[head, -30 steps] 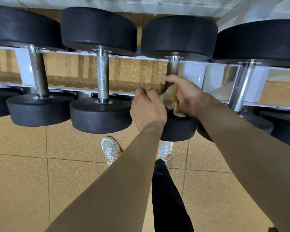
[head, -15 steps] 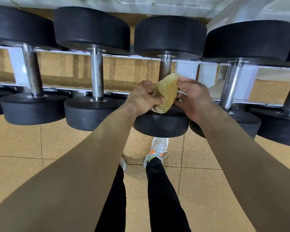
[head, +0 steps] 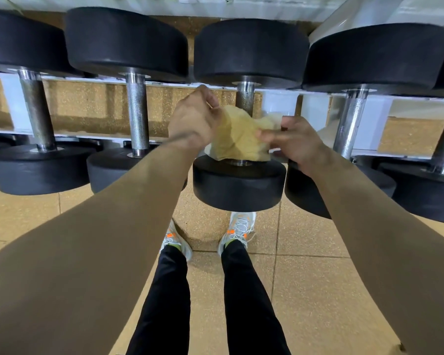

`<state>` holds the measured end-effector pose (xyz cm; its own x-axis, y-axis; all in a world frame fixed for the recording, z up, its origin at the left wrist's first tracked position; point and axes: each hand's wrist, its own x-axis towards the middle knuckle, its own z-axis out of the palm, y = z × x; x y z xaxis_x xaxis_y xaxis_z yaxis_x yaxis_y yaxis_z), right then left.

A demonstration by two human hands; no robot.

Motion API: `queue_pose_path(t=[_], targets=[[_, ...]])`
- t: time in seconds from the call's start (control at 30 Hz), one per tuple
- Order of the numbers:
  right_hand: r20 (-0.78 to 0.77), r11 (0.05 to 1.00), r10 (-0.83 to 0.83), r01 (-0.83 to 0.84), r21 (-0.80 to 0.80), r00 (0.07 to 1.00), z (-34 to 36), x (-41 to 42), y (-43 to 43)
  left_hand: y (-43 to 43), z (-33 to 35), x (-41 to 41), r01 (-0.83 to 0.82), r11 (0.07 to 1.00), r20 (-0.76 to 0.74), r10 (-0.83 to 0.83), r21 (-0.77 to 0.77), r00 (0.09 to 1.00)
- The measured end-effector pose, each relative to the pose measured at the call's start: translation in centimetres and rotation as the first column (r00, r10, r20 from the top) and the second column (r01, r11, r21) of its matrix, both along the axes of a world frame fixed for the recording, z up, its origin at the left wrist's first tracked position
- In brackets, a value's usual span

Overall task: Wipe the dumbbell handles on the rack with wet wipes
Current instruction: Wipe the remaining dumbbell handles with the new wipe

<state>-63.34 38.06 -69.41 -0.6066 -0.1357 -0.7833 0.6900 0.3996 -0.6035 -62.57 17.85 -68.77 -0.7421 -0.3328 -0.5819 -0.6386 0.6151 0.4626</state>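
Currently, the left hand (head: 192, 119) and right hand (head: 299, 146) each pinch an edge of the wet wipe (head: 237, 135), stretching it in front of the third dumbbell handle (head: 245, 99) at 12 o'clock on the rack (head: 277, 103). Judged step: spreading the wipe. Next: wrap it round the handle and stroke lengthwise with firm grip.

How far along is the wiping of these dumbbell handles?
Done: cannot tell; no handle looks visibly wet. In hand: left hand and right hand hold a wet wipe spread before the middle handle. To do: rub that handle, then probably the next handle to its right.
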Motion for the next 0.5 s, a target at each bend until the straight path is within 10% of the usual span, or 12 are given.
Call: queue_pose_path(t=[0.2, 0.3, 0.5], targets=[[-0.113, 0.929, 0.056, -0.011, 0.370, 0.992, 0.8, 1.4, -1.6, 3.5, 0.9, 1.6, -0.365, 0.930, 0.038, 0.364, 0.046, 0.931], [-0.266, 0.906, -0.135, 0.228, 0.357, 0.955, 1.6, 3.2, -2.5, 5.4, 0.7, 1.7, -0.319, 0.917, 0.323, 0.235, 0.238, 0.917], [-0.322, 0.853, -0.320, 0.418, 0.312, 0.891, 1.2, 6.2, -4.9, 6.7, -1.5, 0.2, -0.468, 0.790, 0.418, 0.299, 0.395, 0.858]])
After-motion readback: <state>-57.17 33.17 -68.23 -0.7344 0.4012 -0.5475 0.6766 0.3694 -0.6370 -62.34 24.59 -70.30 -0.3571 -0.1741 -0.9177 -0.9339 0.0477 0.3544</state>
